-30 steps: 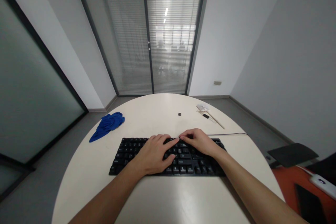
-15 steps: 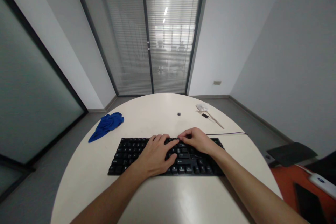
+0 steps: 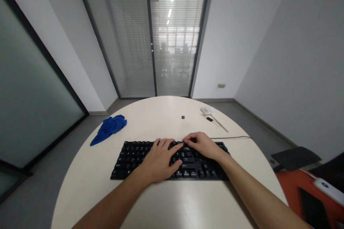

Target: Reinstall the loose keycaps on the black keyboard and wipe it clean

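A black keyboard (image 3: pixel 131 161) lies lengthwise across the near half of the round table (image 3: pixel 150 118). Across its middle keys rests my left hand (image 3: pixel 159 162), fingers spread and its index fingertip close to my right fingertips. My right hand (image 3: pixel 200 145) is over the keyboard's upper right part, thumb and index finger pinched together at the top row of keys. Anything between those fingertips is too small or hidden to make out. Beyond the hands sits a small dark piece (image 3: pixel 183 117) that looks like a keycap.
A crumpled blue cloth (image 3: pixel 111 127) lies at the left. Back right are a thin wooden stick (image 3: pixel 220 125), a whitish bundle (image 3: pixel 206 110) and a small black piece (image 3: pixel 209 119). A dark cable (image 3: pixel 233 137) runs right from the keyboard. A red-orange surface (image 3: pixel 290 189) stands beyond the table's right edge.
The view has shifted very slightly. Both hands keep nearly the same places on the keyboard, and nothing else has visibly moved.
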`<state>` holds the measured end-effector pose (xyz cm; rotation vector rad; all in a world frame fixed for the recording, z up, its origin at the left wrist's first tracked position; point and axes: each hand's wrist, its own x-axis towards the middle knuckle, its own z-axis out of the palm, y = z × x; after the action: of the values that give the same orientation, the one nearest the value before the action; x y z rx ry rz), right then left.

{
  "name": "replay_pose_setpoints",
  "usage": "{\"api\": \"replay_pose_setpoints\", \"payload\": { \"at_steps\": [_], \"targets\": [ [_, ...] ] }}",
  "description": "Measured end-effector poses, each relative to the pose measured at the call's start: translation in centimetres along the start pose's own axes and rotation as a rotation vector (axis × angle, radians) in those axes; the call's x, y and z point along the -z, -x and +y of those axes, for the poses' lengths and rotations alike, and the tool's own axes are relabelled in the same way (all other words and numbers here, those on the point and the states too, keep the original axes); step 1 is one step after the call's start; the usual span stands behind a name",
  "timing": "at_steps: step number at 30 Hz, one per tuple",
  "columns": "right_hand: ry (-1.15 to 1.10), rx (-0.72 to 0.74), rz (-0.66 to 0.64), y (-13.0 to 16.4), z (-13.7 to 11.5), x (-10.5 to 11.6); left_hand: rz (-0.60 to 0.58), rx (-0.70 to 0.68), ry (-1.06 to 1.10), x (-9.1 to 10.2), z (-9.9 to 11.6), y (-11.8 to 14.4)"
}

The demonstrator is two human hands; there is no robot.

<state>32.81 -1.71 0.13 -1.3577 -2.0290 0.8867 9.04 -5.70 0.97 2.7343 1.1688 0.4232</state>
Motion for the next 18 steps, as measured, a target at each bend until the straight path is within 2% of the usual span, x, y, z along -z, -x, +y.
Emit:
{"api": "replay_pose_setpoints", "payload": {
  "at_steps": [4, 8, 13, 18],
  "targets": [
    [0.096, -0.027, 0.028, -0.3, 0.5, 0.2, 0.0, 0.003, -0.01, 0.0, 0.0, 0.0],
    [0.296, -0.085, 0.081, -1.4, 1.2, 0.8, 0.003, 0.005, -0.005, -0.2, -0.1, 0.0],
    [0.545, -0.16, 0.061, -4.4, 1.1, 1.5, 0.004, 0.004, 0.009, 0.0, 0.0, 0.0],
    [0.661, -0.205, 0.144, -7.9, 1.8, 1.7, -0.009, 0.016, 0.011, 0.2, 0.1, -0.1]
  ]
}}
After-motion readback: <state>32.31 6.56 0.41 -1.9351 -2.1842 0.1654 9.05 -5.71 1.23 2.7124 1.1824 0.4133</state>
